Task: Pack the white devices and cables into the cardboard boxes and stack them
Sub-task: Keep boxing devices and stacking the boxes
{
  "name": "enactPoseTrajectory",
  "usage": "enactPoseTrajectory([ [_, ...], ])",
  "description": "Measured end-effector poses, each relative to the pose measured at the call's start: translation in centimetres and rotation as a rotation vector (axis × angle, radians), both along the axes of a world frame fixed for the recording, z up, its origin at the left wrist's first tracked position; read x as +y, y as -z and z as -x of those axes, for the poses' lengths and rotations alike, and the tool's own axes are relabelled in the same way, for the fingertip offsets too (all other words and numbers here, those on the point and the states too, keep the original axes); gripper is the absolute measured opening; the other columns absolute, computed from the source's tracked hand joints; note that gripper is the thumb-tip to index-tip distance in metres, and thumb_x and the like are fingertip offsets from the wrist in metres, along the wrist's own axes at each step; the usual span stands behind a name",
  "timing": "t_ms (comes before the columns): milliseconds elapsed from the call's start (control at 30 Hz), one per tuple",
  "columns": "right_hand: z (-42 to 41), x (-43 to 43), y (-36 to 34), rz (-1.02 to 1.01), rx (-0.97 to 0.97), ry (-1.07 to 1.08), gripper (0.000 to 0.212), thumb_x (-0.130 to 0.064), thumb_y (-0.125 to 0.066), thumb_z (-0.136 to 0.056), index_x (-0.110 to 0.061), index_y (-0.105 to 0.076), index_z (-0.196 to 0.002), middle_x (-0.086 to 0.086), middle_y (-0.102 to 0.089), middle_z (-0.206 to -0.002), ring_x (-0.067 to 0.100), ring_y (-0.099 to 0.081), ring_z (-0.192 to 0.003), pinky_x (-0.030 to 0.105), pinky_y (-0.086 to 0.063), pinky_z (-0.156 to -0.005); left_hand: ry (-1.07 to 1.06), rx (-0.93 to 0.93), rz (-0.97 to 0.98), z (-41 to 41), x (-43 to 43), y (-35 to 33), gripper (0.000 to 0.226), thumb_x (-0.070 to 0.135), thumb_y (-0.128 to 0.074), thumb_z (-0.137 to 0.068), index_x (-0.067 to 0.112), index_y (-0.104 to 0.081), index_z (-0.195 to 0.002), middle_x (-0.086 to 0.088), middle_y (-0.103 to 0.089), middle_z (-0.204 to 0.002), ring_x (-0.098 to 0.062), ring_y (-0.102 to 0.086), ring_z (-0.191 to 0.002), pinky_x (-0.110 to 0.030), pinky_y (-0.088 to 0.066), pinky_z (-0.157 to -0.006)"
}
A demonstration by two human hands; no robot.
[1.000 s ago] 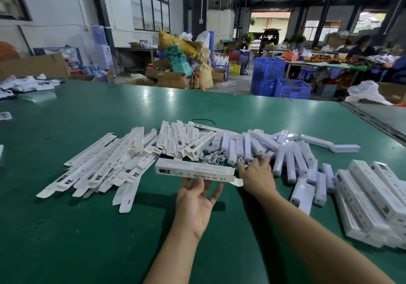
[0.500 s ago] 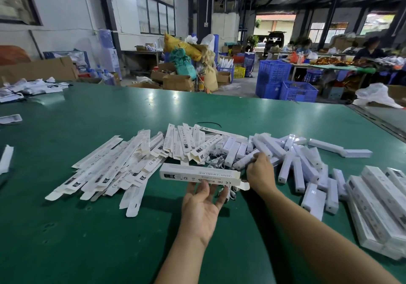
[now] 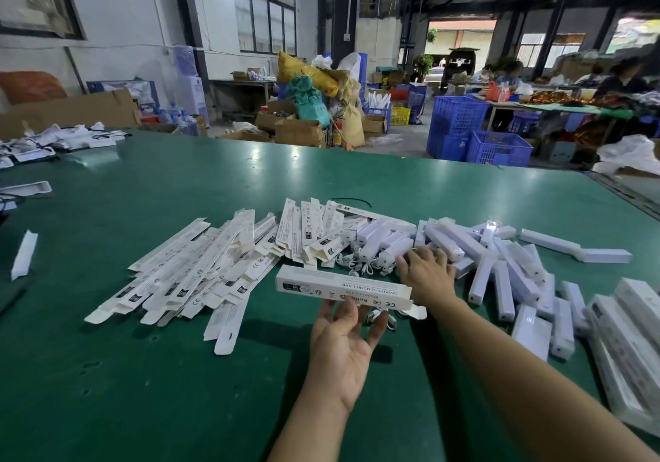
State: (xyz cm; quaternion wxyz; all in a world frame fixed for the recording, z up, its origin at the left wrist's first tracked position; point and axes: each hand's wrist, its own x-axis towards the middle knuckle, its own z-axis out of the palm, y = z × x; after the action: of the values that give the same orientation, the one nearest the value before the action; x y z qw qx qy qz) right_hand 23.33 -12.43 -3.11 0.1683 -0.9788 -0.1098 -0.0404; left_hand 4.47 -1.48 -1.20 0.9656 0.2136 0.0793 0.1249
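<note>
Green table (image 3: 171, 397), person working bare-handed. Left hand (image 3: 339, 343) is palm-up with fingers nearly straight. They run under a long white printed carton (image 3: 343, 287) and carry it just off the table, thumb at its near edge; the fingertips are hidden behind the carton. The carton lies crosswise with its end flap open at the 3 o'clock end.

Right hand (image 3: 426, 275) is palm-down at 1 o'clock of the carton, on the pile of white devices (image 3: 507, 272). Its fingers bend over a device and the tangle of white cables (image 3: 360, 266) — can't tell if it actually has hold of anything.

The devices are bar-shaped and strewn loose from 12 to 3 o'clock of the hands. Flat unfolded cartons (image 3: 200, 275) fan out in a heap at 9–10 o'clock. Closed cartons (image 3: 628, 322) are stacked at 3–4 o'clock by the frame edge. A small cable lies under the held carton.

Blue crates (image 3: 496, 147) are on the floor past the table's far edge at 1 o'clock.
</note>
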Motion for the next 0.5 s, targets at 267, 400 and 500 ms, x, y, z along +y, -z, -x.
enactPoseTrajectory([
  [267, 4.8, -0.7, -0.5, 0.152, -0.41, -0.13, 0.024, -0.04, -0.053, -0.095, -0.025, -0.07, -0.105, -0.002, -0.057, -0.111, 0.023, -0.046, -0.11, 0.038, -0.032, -0.089, 0.003, -0.024, 0.095, -0.1, 0.0, -0.2, 0.04, -0.004, -0.056, -0.072, 0.014, -0.059, -0.108, -0.007, -0.063, -0.091, -0.026, -0.061, -0.093, -0.044, -0.063, -0.07],
  [400, 3.2, 0.9, -2.3, 0.091, -0.479, -0.399, 0.038, -0.03, -0.066, -0.087, -0.018, -0.061, -0.123, 0.005, -0.055, -0.126, 0.029, -0.048, -0.119, 0.041, -0.035, -0.095, 0.01, -0.016, 0.08, 0.0, -0.1, -0.2, 0.046, -0.003, -0.057, -0.072, 0.013, -0.061, -0.114, -0.013, -0.063, -0.104, -0.031, -0.059, -0.104, -0.047, -0.06, -0.078],
  [500, 0.7, 2.8, -3.7, 0.301, -0.18, -0.546, 0.065, -0.056, -0.049, -0.093, -0.025, -0.036, -0.149, -0.001, -0.033, -0.156, 0.022, -0.022, -0.145, 0.047, -0.022, -0.114, 0.001, 0.001, 0.069, 0.0, 0.1, -0.1, 0.038, -0.002, -0.058, -0.074, 0.013, -0.064, -0.108, -0.011, -0.067, -0.098, -0.028, -0.067, -0.089, -0.047, -0.062, -0.074],
])
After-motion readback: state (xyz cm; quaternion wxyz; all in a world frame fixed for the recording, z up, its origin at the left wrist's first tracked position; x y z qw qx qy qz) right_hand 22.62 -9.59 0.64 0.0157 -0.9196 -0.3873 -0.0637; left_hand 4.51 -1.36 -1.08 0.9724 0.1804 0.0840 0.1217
